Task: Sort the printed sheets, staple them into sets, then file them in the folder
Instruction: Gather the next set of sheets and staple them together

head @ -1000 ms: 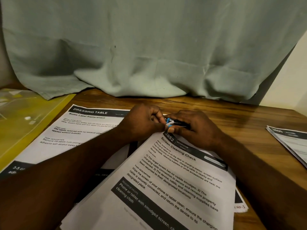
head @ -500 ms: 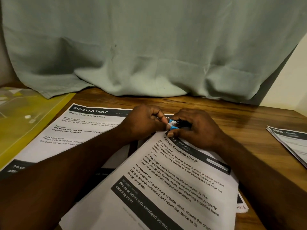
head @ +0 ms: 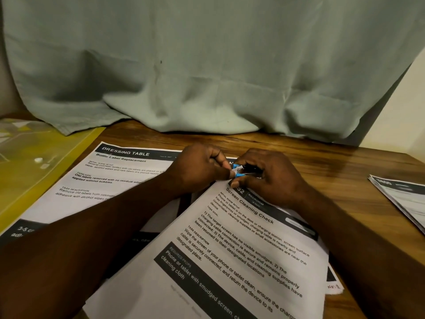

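left hand (head: 197,166) pinches stapler (head: 239,169) tip | right hand (head: 269,173) curled round its body | sheet set (head: 241,261) corner under both hands; thin, floppy, pages likely to slip: pin them near that corner | folder (head: 34,180) left of left hand

Wood table (head: 322,162), grey-green curtain (head: 207,65) bkgd, cream wall (head: 409,111) rt

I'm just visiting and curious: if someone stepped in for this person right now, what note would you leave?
Left hand pinches the blue end of the small stapler; right hand grips its body, at the top corner of the Screen Cleaning Check set.
Dressing Table sheet lies left of it, yellow folder beyond, another stack far right.
Staple not confirmed; filing is left.
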